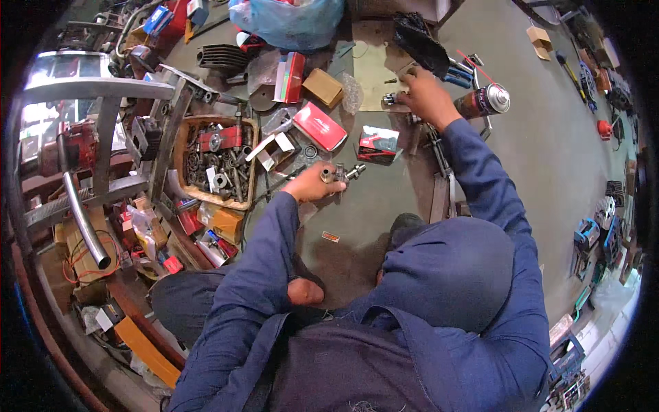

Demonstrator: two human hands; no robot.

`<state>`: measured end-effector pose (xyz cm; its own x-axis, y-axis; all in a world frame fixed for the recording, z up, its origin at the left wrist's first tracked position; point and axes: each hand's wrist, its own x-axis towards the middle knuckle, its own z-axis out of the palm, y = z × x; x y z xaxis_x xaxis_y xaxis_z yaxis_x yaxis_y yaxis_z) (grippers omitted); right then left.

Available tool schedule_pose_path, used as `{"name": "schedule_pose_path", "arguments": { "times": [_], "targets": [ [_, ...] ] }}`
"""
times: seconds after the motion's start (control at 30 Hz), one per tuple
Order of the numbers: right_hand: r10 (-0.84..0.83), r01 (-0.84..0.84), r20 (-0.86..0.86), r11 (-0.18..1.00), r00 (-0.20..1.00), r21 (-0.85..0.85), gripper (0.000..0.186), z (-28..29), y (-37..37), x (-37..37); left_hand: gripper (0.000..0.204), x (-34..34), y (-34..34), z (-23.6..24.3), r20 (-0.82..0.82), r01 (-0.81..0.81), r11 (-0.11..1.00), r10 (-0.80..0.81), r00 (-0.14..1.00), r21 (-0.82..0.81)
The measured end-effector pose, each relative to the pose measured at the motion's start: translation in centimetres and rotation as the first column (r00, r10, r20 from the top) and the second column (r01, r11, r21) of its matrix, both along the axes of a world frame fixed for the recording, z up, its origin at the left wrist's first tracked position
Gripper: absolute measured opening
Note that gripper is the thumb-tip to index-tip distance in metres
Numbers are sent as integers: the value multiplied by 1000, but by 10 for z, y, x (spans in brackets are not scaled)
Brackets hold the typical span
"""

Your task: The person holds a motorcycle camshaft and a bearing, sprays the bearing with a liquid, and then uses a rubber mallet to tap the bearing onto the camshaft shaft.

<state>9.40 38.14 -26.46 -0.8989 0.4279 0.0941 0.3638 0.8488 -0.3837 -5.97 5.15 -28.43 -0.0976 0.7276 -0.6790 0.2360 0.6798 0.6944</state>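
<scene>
In the head view, the left hand (310,184) was curled around a shiny metal part (354,172), with thumb and fingers closed on it. The long way of the part ran out to the right of this hand, tipped a bit away from the person, and 1 thin end stuck out past the thumb. Of the 2 hands, the left was nearer to it; the right hand (427,96) was well apart, farther out and to the right. Its fingers were bent and close together. A small metal piece (390,99) was at their tips, but I could not tell if they pinched it. A spray can (482,102) was just right of the right hand. A tray (237,204) of metal bits was left of the left hand.
</scene>
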Motion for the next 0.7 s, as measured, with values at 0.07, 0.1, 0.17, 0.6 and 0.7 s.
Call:
{"name": "schedule_pose_path", "arguments": {
  "times": [0.07, 0.1, 0.17, 0.6, 0.7],
  "targets": [
    [-4, -3, -192, 999, 981, -33, 21, 22, -24, -4, 37, -9, 5, 31, 269, -65, 998, 61, 961, 4],
    [24, -68, -215, 978, 976, -198, 22, 39, -47, -12, 37, -15, -2, 38, 256, -85, 996, 80, 963, 5],
    [115, -152, -102, 833, 988, -532, 32, 43, -83, -17, 31, -21, -7, 46, 615, -270, 961, 251, 747, -65],
    [-48, -111, -105, -165, 993, -980, 42, 33, -150, -9, 69, -24, 7, 94, 842, -281, 959, 132, 523, 24],
    [-208, -90, 1, -424, 978, -901, 45, 32, -149, 1, 71, -20, 13, 91, 884, -307, 951, 113, 455, 37]
  ]
}}
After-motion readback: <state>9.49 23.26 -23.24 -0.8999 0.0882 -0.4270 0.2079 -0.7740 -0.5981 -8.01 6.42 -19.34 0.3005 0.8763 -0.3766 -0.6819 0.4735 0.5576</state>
